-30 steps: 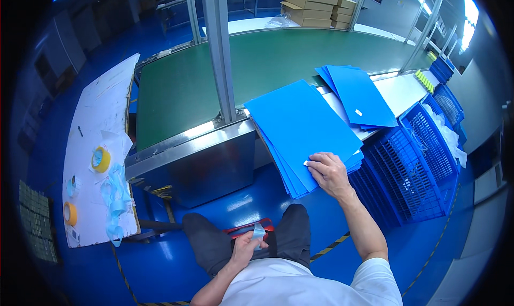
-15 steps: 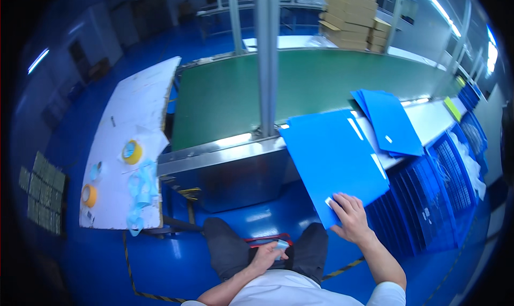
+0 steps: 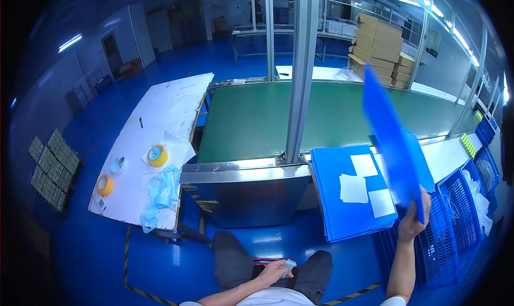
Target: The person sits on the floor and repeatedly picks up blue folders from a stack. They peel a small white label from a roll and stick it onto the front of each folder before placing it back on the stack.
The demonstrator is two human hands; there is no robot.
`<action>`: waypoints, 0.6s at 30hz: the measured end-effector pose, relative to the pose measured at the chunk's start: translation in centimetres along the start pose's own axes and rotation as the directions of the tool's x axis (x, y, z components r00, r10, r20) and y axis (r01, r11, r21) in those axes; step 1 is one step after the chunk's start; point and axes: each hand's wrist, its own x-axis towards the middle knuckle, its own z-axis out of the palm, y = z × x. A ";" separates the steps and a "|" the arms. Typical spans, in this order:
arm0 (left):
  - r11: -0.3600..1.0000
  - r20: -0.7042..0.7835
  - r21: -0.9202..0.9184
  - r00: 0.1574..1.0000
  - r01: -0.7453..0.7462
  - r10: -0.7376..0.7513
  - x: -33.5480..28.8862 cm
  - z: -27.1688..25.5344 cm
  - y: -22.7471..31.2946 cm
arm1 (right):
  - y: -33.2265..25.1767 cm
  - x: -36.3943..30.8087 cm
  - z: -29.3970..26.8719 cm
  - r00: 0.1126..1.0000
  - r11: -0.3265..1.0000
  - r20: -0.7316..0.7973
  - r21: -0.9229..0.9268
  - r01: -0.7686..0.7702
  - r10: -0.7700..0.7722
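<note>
My right hand grips the lower edge of a blue plastic sheet, which is raised on edge and smeared by motion. Beside it lies a stack of blue sheets with white paper pieces on top. Another blue sheet lies behind the lifted one, partly hidden. Over my lap, my left hand is closed around a small light-blue item whose kind I cannot make out.
At left, a white table bears a yellow tape roll, an orange tape roll and light-blue strips. A green conveyor belt runs ahead, with a metal post at its near edge. Blue crates stand at right.
My right hand has lifted the top blue sheet off the stack and swung it right, exposing the white paper pieces. My left hand stays over my lap; the view has shifted.
</note>
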 end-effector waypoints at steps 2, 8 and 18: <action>1.000 -0.004 0.007 1.000 0.020 -0.020 0.3 0.3 0.5 | 2.9 2.0 0.1 0.992 0.984 -0.031 -0.140 0.114 -0.119; 1.000 -0.040 0.005 0.999 0.004 -0.004 -0.2 0.5 1.3 | 17.3 -0.9 4.2 0.950 0.902 0.261 -0.428 -0.045 0.171; 0.990 -0.194 -0.109 0.979 -0.090 0.067 -1.0 1.3 3.7 | 10.7 -3.8 5.2 0.880 0.893 0.153 -0.124 -0.433 0.449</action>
